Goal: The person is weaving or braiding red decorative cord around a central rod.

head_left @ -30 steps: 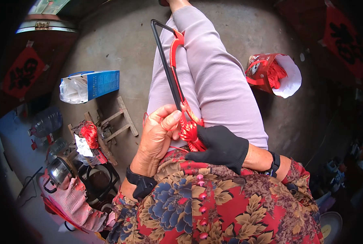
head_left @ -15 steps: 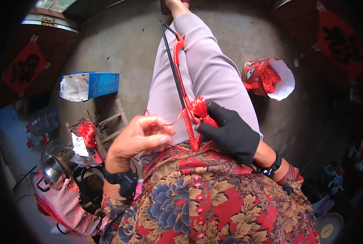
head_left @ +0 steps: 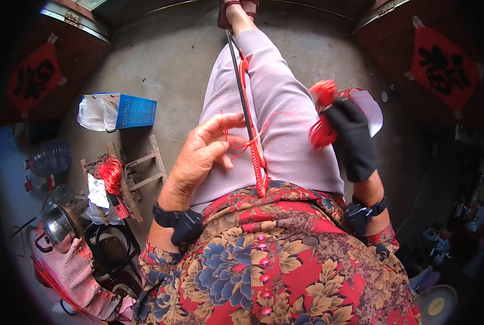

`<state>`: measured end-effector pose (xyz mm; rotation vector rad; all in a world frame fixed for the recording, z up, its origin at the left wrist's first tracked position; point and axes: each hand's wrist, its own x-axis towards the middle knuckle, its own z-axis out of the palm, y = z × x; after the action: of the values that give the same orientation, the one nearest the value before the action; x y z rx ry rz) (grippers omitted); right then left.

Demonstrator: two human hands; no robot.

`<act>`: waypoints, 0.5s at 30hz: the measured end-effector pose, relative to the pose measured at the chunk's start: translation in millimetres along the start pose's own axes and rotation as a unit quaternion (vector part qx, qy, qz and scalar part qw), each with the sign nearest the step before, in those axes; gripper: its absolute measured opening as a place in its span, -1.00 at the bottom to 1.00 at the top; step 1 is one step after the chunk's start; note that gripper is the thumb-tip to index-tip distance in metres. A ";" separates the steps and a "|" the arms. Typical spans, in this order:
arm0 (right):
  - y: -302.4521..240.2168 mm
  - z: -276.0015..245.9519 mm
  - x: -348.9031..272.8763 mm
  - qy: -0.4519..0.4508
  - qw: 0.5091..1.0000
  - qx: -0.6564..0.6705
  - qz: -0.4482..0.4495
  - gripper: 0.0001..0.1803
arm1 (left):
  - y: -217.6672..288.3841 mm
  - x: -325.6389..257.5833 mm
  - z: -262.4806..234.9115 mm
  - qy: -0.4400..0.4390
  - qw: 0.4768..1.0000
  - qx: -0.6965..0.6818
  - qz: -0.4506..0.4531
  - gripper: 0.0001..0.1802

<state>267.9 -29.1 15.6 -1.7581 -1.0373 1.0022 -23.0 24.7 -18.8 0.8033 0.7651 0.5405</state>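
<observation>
A blue cardboard box (head_left: 135, 110) lies on its side on the concrete floor (head_left: 177, 65) to the person's left, with a white plastic bag (head_left: 94, 114) bulging from its open end. Nearer the person, a small wooden stool (head_left: 139, 168) carries a bundle of red cord (head_left: 111, 173) and white material. A metal kettle (head_left: 57, 226) sits further left, next to a pink mesh bag (head_left: 76, 271); clear plastic water bottles (head_left: 49, 158) stand at the far left edge. A second container, white inside and red outside (head_left: 369, 111), sits on the floor to the person's right, largely hidden behind the gloved hand; its contents cannot be made out. The long black rod (head_left: 241, 81) rests along the person's lap over the lilac trousers (head_left: 285, 124). Its long axis runs from the waist toward the outstretched foot, its far end pointing away from the person, and red cord knotting (head_left: 259, 168) is built up along its near section. The left hand (head_left: 201, 157) is bare, its fingers loosely curled, pinching a thin red strand (head_left: 236, 146) just beside the rod. The right hand (head_left: 353, 138), in a black glove, is raised to the right, well clear of the rod, and is closed around a red cord skein (head_left: 322, 116). A thin strand runs from the knotting toward this hand across the trousers.
</observation>
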 end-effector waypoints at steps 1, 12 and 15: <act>1.7 6.0 -3.9 -0.050 0.997 0.050 0.029 -0.68 | -3.1 -2.8 -4.2 0.029 0.999 0.038 -0.010 -0.41; -21.0 16.1 3.1 -0.112 0.984 0.115 0.078 -0.66 | 41.2 -48.6 -79.8 0.266 0.952 -0.051 0.140 -0.72; -14.1 27.8 -1.6 -0.150 0.985 0.069 0.053 -0.58 | 25.4 -53.6 -26.6 0.155 0.979 0.084 0.101 -0.84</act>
<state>238.7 -19.1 19.8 -1.5939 -1.0373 1.4057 -80.1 14.4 10.3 0.9722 1.0337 0.8030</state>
